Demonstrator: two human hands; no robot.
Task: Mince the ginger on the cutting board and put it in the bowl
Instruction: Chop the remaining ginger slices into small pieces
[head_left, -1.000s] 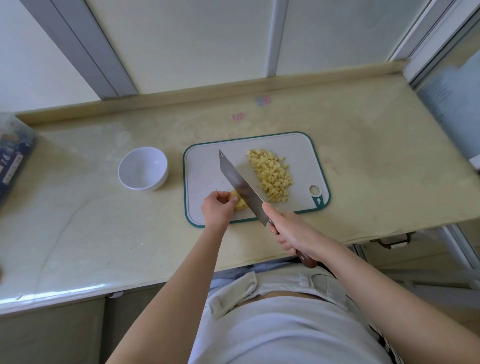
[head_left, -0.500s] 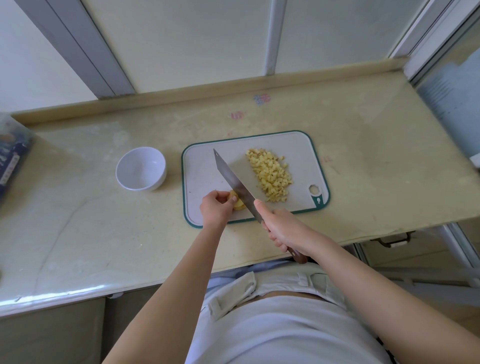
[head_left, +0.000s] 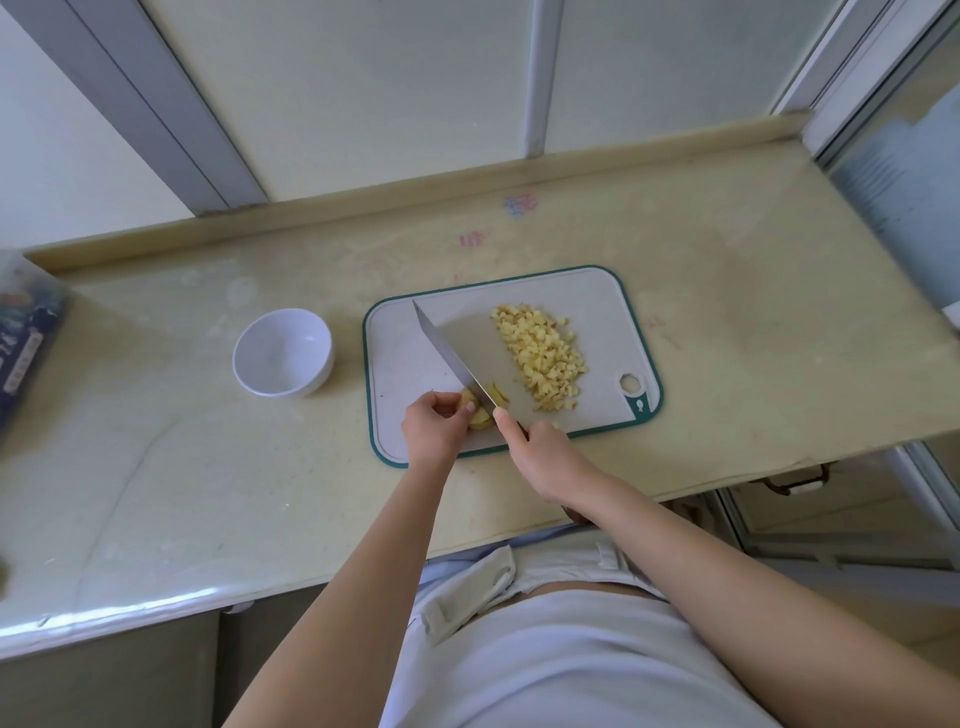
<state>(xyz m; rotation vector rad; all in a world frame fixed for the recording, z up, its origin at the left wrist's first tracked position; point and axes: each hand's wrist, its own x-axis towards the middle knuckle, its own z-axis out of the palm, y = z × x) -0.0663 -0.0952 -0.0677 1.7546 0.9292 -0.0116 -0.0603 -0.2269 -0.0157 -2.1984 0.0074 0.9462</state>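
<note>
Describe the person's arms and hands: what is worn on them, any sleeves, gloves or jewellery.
Both forearms are bare, with no sleeves in view. The left hand and the right hand wear no gloves, and no rings, watch or bracelet show. Below the arms, the person wears a white top.
</note>
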